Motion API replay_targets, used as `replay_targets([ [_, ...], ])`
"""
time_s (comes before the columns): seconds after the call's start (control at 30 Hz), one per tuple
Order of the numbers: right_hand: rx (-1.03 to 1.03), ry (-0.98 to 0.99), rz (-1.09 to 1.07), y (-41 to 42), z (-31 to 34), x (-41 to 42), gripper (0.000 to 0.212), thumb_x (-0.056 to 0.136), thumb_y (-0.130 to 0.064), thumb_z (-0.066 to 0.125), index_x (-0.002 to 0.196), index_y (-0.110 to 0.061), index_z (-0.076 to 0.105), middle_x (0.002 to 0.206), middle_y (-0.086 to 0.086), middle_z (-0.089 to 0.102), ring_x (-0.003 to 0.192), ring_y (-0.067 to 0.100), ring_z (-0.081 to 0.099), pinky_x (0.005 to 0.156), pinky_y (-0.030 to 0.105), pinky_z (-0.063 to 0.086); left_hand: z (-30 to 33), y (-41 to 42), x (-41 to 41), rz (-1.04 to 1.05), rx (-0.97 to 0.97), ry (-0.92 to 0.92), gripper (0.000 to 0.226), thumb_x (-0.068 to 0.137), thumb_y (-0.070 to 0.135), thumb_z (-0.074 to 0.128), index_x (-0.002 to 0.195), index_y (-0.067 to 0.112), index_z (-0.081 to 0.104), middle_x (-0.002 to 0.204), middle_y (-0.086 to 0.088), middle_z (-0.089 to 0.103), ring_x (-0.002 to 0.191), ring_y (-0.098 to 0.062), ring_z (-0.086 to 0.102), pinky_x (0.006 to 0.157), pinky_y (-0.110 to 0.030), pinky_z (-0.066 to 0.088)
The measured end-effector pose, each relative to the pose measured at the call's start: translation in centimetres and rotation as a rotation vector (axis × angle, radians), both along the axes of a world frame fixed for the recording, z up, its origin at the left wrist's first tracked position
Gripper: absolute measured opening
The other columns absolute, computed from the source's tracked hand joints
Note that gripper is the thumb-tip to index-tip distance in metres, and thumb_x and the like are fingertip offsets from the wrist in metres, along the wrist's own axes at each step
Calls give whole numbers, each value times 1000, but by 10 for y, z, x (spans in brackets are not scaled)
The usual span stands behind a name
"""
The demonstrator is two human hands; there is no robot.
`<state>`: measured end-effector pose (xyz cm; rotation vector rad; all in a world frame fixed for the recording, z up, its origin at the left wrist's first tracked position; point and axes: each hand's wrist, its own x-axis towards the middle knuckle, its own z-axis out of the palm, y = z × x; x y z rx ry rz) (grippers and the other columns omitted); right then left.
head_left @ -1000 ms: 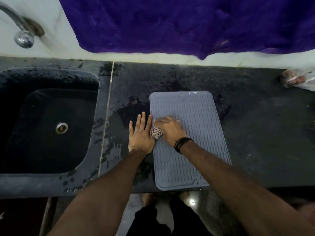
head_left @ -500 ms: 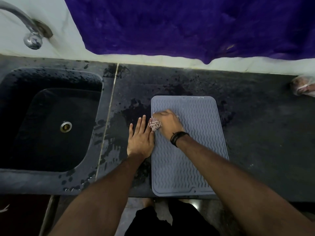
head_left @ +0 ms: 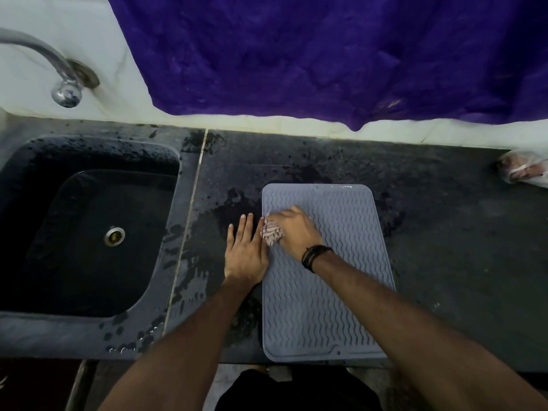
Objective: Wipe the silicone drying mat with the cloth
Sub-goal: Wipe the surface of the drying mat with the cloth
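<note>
A grey silicone drying mat with a wavy ribbed surface lies on the dark countertop, its near end at the counter's front edge. My right hand presses a bunched red-and-white patterned cloth onto the mat's left side, near its far half. A black band circles that wrist. My left hand lies flat on the counter with fingers spread, touching the mat's left edge, and holds nothing.
A black sink with a metal drain sits at the left under a chrome tap. Water spots darken the counter around the mat. A purple cloth hangs on the back wall. A plastic bag lies at the far right.
My right hand has slid the cloth a little farther up the mat's left side. My left hand stays flat beside the mat. The camera has tilted slightly.
</note>
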<state>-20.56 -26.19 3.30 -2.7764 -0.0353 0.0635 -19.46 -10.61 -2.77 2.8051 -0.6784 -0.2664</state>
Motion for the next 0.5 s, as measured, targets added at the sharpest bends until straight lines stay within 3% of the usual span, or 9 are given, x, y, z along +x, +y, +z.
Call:
replay_targets([
  [0.2, -98, 48, -4, -13, -2, 43, 35, 81, -14, 61, 116, -17, 64, 116, 4, 66, 113, 25, 53, 103, 36, 39, 1, -15, 44, 2, 7, 29, 58, 106, 38, 21, 161, 27, 6, 169, -4, -2, 155, -20, -8, 124, -48, -7],
  [0.5, -23, 25, 126, -22, -11, 10, 46, 76, -6, 65, 122, -15, 63, 121, 2, 64, 111, 24, 48, 99, 30, 36, -7, -16, 47, 6, 37, -19, 57, 106, 39, 14, 161, 28, -1, 168, -2, -6, 154, -18, -10, 124, -48, -5],
])
